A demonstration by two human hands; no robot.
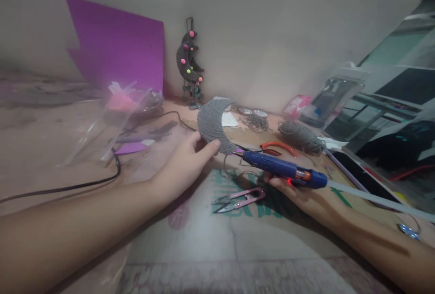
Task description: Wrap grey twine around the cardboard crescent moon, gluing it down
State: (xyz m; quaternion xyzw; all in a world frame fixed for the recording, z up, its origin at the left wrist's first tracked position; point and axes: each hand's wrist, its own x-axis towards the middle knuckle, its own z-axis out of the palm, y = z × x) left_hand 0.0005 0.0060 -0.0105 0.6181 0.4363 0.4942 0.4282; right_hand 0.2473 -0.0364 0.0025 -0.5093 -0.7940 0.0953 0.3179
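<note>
My left hand (197,156) pinches a crescent moon wrapped in grey cord (212,124) by its lower part, thumb in front. In my right hand (282,185) is a blue hot glue gun (272,162), with a red light glowing on its underside. A long translucent glue stick (374,199) sticks out of the gun's back end. The nozzle points left and is at the moon's lower tip; whether it touches cannot be made out. Beneath the hands lies a pair of pink-handled thread snips (239,200), blades to the left.
A finished-looking crescent hanging with coloured pompoms (188,60) is against the wall beside a purple sheet (125,49). A grey cord skein (301,137), orange-handled pliers (278,147) and a phone or tablet (353,176) lie right. Glue sticks (115,135) and a black cable (68,190) are left.
</note>
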